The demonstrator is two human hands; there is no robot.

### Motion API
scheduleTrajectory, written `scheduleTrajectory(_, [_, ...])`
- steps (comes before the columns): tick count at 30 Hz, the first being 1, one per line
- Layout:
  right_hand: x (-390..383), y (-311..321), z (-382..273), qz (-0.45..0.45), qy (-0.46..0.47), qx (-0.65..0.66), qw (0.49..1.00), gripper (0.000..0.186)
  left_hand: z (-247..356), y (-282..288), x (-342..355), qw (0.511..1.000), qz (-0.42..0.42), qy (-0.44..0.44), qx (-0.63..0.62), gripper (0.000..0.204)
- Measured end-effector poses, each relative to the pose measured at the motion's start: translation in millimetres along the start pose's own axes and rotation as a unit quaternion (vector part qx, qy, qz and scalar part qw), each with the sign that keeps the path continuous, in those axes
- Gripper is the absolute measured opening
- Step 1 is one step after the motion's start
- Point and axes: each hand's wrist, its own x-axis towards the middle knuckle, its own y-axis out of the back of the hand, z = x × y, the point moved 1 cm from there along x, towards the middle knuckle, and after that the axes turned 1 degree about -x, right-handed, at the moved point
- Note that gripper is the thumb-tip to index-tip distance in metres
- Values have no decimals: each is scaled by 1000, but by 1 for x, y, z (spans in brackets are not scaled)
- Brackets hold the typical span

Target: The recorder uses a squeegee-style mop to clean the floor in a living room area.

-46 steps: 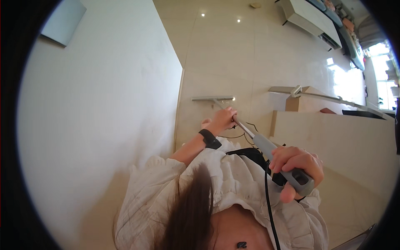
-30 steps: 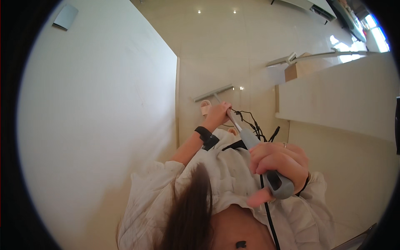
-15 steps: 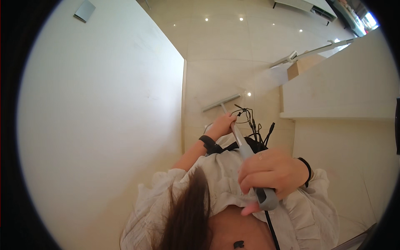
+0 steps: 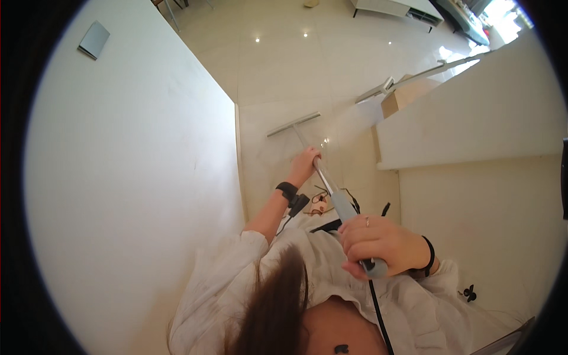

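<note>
Both hands hold one long-handled floor mop with a narrow grey bar across its end. Whether that bar carries a pad or a rubber blade, I cannot tell. My left hand is wrapped round the metal pole, well down from the grip. Around the upper end, where the grey grip is, my right hand is closed, the grip's tip showing below the fingers. The pole slants away from me to the far left, and the mop's bar is over the tiled floor.
A large white panel fills the left side. On the right, a white block juts out, with a cardboard box and a pale long-handled tool beside it. Black cables hang at my front. Farther off stands a low white cabinet.
The mop's bar and my left hand have moved away and to the left in view. The view has shifted, so the cabinet and box now appear farther left. Both hands keep their grip.
</note>
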Motion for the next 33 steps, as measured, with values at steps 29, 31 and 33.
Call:
scheduleTrajectory(29, [41,-18,-31,63,-185,-214,957,25,5,-1,-20,994,-99,-17,-30,9])
scheduleTrajectory(31, [39,-19,-41,68,-162,-195,965,29,17,2,-34,989,-142,-22,-32,12])
scheduleTrajectory(33, [37,-22,-47,67,-141,-188,970,31,27,7,-48,987,-159,-27,-25,13])
